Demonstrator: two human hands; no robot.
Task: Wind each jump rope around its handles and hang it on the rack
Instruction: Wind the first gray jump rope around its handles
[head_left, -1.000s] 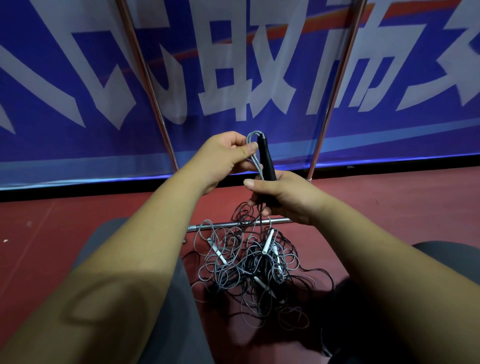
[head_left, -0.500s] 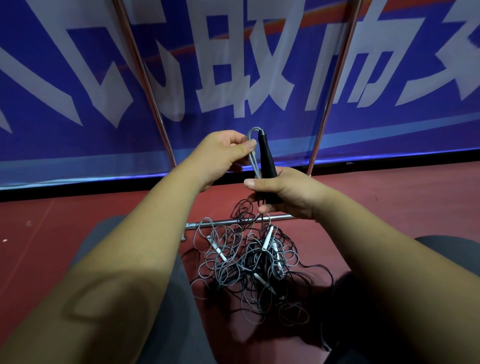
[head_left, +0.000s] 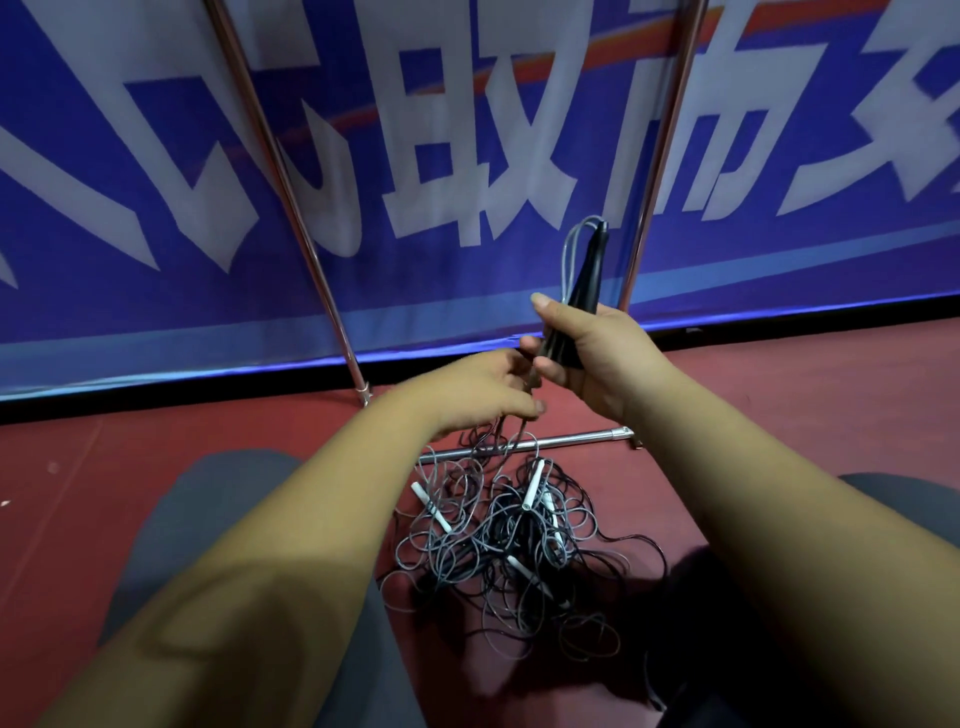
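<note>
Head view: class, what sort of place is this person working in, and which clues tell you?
Probably an indoor sports hall: a red sports-type floor, a big blue banner along the wall, and tangled jump ropes heaped on that floor.

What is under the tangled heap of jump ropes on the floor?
The red floor shows through the loops of the tangled grey and black rope heap, and the chrome rack base bar passes under its far edge. Anything beneath the dense middle is covered.
</note>
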